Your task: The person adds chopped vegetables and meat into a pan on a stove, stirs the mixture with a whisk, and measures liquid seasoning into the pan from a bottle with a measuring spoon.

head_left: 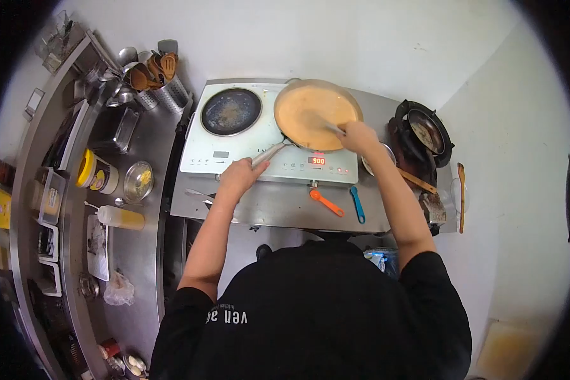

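Note:
A wide pan of orange sauce (310, 104) stands on the right plate of a white double induction cooker (215, 155), whose display reads 900. My left hand (237, 178) is wrapped round the pan's metal handle (269, 154). Over the pan's right edge, my right hand (358, 137) grips a utensil (333, 128) whose far end dips into the sauce; that end is blurred, so its shape is unclear. A dark round plate with a worn centre (231, 112) lies on the cooker's left side.
Orange (327, 203) and blue (358, 204) measuring spoons lie in front of the cooker. At the right is a black burner with a pan (426, 131). Left shelves hold a utensil container (172, 96), a yellow-lidded tub (101, 174), a metal bowl (138, 181) and a squeeze bottle (121, 218).

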Motion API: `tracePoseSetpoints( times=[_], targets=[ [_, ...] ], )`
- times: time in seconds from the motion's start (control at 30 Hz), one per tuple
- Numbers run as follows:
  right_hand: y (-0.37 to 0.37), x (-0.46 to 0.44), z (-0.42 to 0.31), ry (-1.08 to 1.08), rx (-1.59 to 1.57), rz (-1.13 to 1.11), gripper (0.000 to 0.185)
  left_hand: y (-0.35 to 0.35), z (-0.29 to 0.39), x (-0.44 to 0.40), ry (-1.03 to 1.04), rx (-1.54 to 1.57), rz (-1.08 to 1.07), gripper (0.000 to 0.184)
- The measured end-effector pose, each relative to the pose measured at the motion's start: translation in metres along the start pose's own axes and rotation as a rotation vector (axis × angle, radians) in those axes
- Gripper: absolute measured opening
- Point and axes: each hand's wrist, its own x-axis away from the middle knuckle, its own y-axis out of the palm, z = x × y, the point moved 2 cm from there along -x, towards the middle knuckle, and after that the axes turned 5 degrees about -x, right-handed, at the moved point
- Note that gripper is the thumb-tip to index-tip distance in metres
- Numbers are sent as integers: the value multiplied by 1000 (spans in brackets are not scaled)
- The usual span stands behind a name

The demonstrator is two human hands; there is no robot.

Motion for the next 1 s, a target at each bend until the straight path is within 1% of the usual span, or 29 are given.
tracePoseSetpoints(
  times=[0.07, 0.13, 0.2, 0.23, 0.27, 0.3, 0.33, 0.4, 0.43, 0.5, 0.53, 0.6, 0.63, 0.7, 0.73, 0.8, 0.83, 0.9, 0.93, 1.0],
  targets=[
    [-9, 17, 13, -12, -29, -81, 29, 1, 1, 0, -12, -16, -26, 69],
    [-41, 28, 21, 79, -14, -128, 28, 4, -2, -2, 0, -18, -24, 68],
    [-31, 8, 21, 197, -1, -104, 30, 5, -1, -1, 26, -1, 25, 69],
    [-15, 3, 19, 200, -1, -104, 30, 7, 1, 0, 29, -2, 24, 69],
    [4, -6, 14, 117, -21, -43, 31, 7, 0, 1, 17, 0, 15, 69],
    [5, -10, 3, 31, -41, 23, 32, 5, -1, 0, 5, 0, 13, 70],
    [2, -8, 5, 24, -40, 31, 32, 2, -1, -1, 4, 1, 24, 70],
    [-27, 28, -3, -73, -19, 69, 30, 5, -1, -2, -4, -1, -4, 70],
    [-38, 43, -2, -70, -20, 66, 30, 5, -1, -2, -2, -1, -9, 70],
    [-56, 67, 2, -179, 103, 209, 31, 6, -1, -1, 3, 9, 19, 70],
    [-52, 71, 8, -181, 105, 206, 31, 6, -2, 0, 1, 11, 18, 70],
    [-44, 74, 22, -187, 150, 295, 32, 5, 0, 0, 2, -1, 14, 70],
    [-41, 72, 28, -186, 150, 298, 32, 4, 1, -1, 4, -1, 16, 70],
    [-33, 65, 40, -66, 138, 275, 28, 3, 1, 0, -7, -8, -5, 70],
    [-28, 58, 43, -60, 133, 276, 28, 3, 1, 0, -3, -15, -7, 70],
    [-20, 38, 55, 51, 42, 130, 28, 4, 0, -1, -6, -17, -30, 76],
    [-13, 26, 54, 62, 41, 131, 28, 4, 0, -1, 4, -20, -35, 76],
    [5, 6, 38, 184, -50, 72, 29, 5, 1, -1, 4, -8, 14, 76],
    [12, 7, 29, 188, -44, 70, 29, 7, 3, 0, 6, -2, 10, 76],
    [19, 15, 2, -19, -76, 137, 28, 3, 1, 1, 17, -4, 15, 75]
  ],
)
